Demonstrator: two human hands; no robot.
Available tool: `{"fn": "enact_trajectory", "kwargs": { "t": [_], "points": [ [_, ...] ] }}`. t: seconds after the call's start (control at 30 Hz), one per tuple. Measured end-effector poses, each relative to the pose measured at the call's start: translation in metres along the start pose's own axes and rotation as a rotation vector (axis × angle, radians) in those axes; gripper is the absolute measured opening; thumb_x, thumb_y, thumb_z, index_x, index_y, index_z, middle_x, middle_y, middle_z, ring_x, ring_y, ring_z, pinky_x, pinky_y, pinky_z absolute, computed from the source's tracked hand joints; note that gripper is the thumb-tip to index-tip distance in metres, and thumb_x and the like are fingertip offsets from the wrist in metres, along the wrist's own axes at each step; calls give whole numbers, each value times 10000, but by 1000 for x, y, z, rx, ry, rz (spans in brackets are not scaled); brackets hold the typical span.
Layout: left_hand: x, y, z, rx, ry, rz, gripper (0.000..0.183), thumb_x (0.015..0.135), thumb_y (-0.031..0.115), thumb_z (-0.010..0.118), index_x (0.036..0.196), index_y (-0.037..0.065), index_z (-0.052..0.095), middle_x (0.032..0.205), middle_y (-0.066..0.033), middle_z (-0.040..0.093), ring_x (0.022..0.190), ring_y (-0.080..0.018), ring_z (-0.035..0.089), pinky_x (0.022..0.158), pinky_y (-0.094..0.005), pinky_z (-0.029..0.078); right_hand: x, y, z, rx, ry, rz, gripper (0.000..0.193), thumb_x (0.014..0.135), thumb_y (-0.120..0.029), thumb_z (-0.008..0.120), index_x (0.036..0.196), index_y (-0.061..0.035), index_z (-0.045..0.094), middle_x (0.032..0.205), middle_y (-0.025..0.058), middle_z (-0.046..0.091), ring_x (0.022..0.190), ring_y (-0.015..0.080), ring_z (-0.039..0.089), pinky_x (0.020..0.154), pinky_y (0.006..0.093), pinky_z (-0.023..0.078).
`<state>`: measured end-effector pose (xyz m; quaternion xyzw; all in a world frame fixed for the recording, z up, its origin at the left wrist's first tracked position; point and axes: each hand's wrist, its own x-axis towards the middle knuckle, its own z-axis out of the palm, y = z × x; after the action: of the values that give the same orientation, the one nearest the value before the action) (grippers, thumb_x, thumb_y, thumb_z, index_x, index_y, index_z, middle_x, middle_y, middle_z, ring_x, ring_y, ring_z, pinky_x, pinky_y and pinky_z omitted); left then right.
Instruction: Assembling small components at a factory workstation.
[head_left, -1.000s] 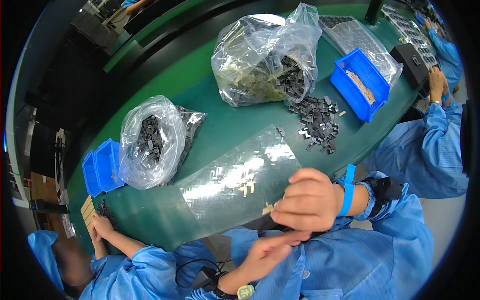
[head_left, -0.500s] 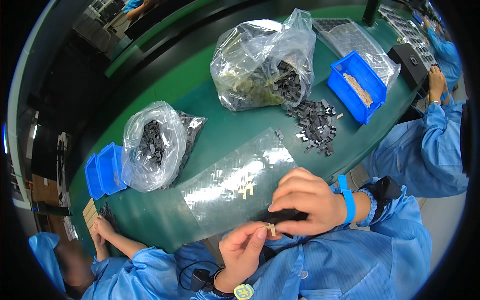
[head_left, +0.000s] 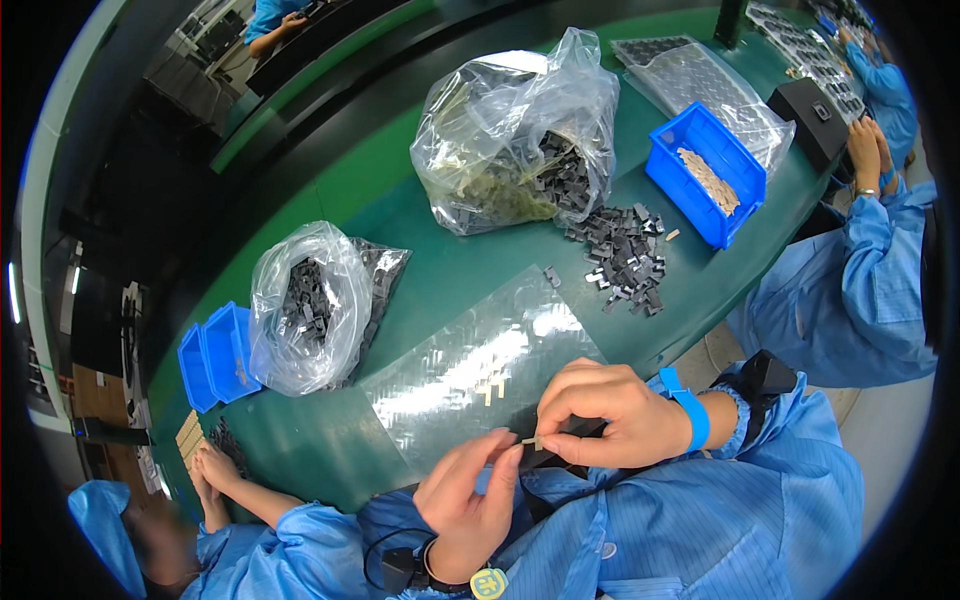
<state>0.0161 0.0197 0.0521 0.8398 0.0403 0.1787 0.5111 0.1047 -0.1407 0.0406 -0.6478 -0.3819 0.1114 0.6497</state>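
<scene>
Head view, one station at a green bench (head_left: 470, 270), catalogued as it stands.

Item 1. Right hand (head_left: 610, 415): fingers curled, thumb and forefinger pinched on a small tan strip (head_left: 531, 440) at the near edge of the bench. A dark part (head_left: 570, 452) seems to sit under the same fingers; its shape cannot be made out.

Item 2. Left hand (head_left: 470, 495): half open, fingertips touching the free end of the tan strip, holding nothing else.

Item 3. Clear blister tray (head_left: 470, 370): flat on the bench just beyond both hands, with a few tan pieces (head_left: 492, 385) seated near its middle and most pockets bare.

Item 4. Loose pile of dark parts (head_left: 625, 255): on the bench past the tray, well apart from the hands.

Item 5. Two clear bags of dark parts: large bag (head_left: 520, 140) at the far side, smaller bag (head_left: 300, 300) to the left, just beside the tray.

Item 6. Blue bin (head_left: 705, 175) with tan strips, right of the pile; pair of small blue bins (head_left: 210, 355) at far left.

Item 7. Co-workers in blue sleeves at lower left and at right, hands apart from this station.

Handling note, as judgement: the strip is tiny and light, so a fingertip pinch by its ends suits it; keep the right hand's grip steady, let the left only guide, work low over the tray so a dropped piece lands there, and check alignment before pressing.
</scene>
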Motion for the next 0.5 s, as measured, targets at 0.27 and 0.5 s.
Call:
{"fn": "enact_trajectory", "kwargs": {
  "t": [0.27,0.5],
  "points": [
    [7,9,1,250,-74,322,193,697,7,687,880,-30,635,802,-146,645,668,-238,639,592,-284,513,1,-2,2,-77,39,-86,94,704,-51,640,759,-65,565,741,21,572,677,179,561,670,304,390],
    [10,9,-1,79,-168,232,153,741,10,638,878,-57,624,805,-161,643,654,-245,639,581,-277,507,1,-3,2,-193,-6,-143,88,702,-68,641,758,-79,574,758,9,547,690,175,538,679,299,374]
  ]
}}
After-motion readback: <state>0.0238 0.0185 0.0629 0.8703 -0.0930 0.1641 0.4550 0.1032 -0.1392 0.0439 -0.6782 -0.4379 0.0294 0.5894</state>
